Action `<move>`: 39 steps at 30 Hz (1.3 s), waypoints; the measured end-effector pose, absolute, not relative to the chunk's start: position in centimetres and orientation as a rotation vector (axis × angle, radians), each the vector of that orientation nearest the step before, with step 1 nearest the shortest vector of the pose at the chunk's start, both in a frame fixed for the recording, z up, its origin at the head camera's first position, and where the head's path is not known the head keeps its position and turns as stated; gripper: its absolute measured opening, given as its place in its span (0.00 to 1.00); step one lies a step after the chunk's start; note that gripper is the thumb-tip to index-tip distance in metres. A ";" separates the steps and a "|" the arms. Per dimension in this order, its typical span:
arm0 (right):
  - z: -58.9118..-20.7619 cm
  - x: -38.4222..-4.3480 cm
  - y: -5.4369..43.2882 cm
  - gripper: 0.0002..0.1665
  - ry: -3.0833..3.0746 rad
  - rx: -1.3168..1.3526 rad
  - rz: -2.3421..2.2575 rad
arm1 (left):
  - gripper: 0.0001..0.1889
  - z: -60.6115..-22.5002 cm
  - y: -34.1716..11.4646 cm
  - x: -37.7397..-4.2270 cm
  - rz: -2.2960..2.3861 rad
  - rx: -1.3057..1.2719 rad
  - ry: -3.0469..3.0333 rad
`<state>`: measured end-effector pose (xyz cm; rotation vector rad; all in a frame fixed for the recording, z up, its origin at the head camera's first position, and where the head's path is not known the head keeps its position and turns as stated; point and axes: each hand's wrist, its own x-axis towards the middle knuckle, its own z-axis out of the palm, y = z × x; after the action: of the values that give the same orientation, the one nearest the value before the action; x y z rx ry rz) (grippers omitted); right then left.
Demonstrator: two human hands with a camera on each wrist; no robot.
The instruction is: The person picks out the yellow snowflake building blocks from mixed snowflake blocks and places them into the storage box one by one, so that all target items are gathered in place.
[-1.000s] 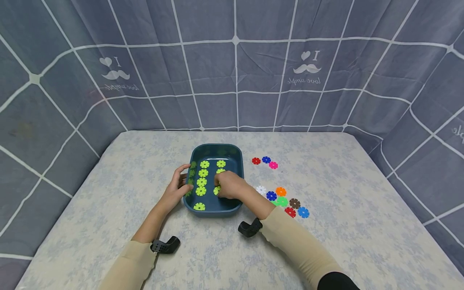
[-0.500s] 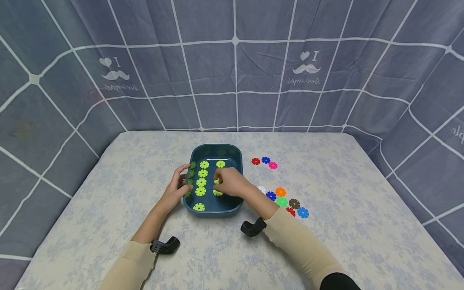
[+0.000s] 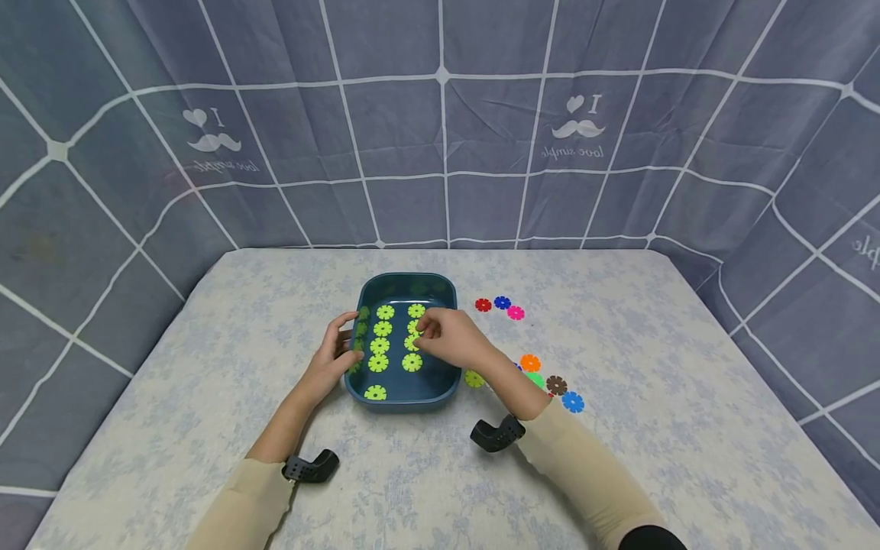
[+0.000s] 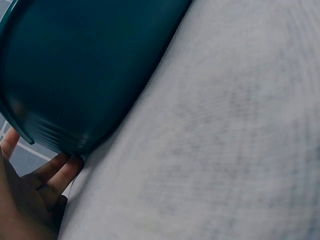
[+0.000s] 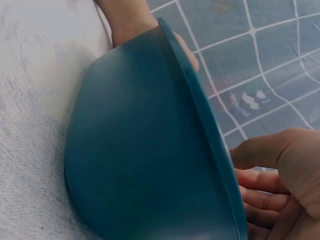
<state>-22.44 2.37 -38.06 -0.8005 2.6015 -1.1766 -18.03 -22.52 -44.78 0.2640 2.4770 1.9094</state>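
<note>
A teal plastic tub [image 3: 440, 393] stands on the table, with yellow-green snowflake discs [image 3: 379, 346] laid in columns on its floor. My left hand [image 3: 331, 357] grips the tub's left side, thumb at the rim and fingers against the outer wall; in the left wrist view, fingertips [image 4: 70, 167] touch that wall. My right hand [image 3: 455, 336] hovers over the tub's right half, above a second column of discs [image 3: 412, 362]. Its fingers are loosely bent, apart from the thumb, and no disc shows between them. In the right wrist view the rim hides the fingertips.
Red, blue and pink discs [image 3: 516, 312] lie right of the tub. Nearer are several mixed-colour discs [image 3: 556, 385], partly covered by the right forearm. One yellow-green disc [image 3: 474, 379] lies on the table beside the tub. A grey-blue curtain [image 3: 495, 153] surrounds the table [image 3: 385, 473].
My right hand has moved right and its fingers have parted, uncovering more discs of the right column. The left hand keeps its hold on the tub.
</note>
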 end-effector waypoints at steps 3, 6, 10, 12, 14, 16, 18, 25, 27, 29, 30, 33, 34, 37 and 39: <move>-38.1 -22.2 2.9 0.09 2.609 -0.768 -1.254 | 0.36 -44.8 -22.5 -18.1 1.911 0.271 2.474; -38.1 -22.0 3.4 0.08 2.605 -0.729 -1.323 | 0.36 -44.9 -22.5 -18.1 1.907 0.265 2.478; -37.9 -21.8 4.1 0.07 2.551 -0.690 -1.428 | 0.36 -44.9 -22.5 -18.1 1.899 0.248 2.487; -37.9 -21.7 4.5 0.07 2.516 -0.683 -1.476 | 0.36 -44.9 -22.5 -18.1 1.900 0.248 2.486; -37.9 -21.6 4.9 0.07 2.484 -0.686 -1.515 | 0.36 -44.8 -22.5 -18.0 1.901 0.252 2.485; -37.9 -21.5 5.2 0.07 2.464 -0.691 -1.544 | 0.36 -44.8 -22.5 -18.0 1.908 0.259 2.479; -38.0 -21.5 5.6 0.07 2.452 -0.695 -1.571 | 0.36 -44.7 -22.5 -18.0 1.914 0.268 2.475; -38.5 -21.4 7.0 0.08 2.390 -0.658 -1.650 | 0.37 -44.6 -22.5 -17.9 1.915 0.273 2.478; -38.6 -21.3 7.4 0.08 2.376 -0.648 -1.663 | 0.36 -44.7 -22.5 -17.9 1.911 0.267 2.480; -38.7 -21.4 7.7 0.09 2.374 -0.636 -1.661 | 0.36 -44.7 -22.5 -17.9 1.916 0.267 2.473; -38.8 -21.4 7.9 0.09 2.375 -0.627 -1.659 | 0.36 -44.7 -22.5 -17.9 1.918 0.266 2.469; -38.9 -21.4 8.4 0.09 2.383 -0.584 -1.645 | 0.36 -44.7 -22.5 -18.0 1.921 0.270 2.466; -38.9 -21.4 8.5 0.09 2.384 -0.566 -1.641 | 0.36 -44.6 -22.5 -18.0 1.923 0.273 2.464; -39.1 -21.3 8.9 0.09 2.384 -0.508 -1.629 | 0.36 -44.6 -22.5 -17.9 1.915 0.273 2.470; -39.4 -21.3 9.1 0.10 2.385 -0.486 -1.624 | 0.36 -44.6 -22.5 -17.9 1.915 0.275 2.468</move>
<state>-21.30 9.14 -39.37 -0.4865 2.3853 -1.6241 -17.91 -22.51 -44.64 0.2748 2.4679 1.9149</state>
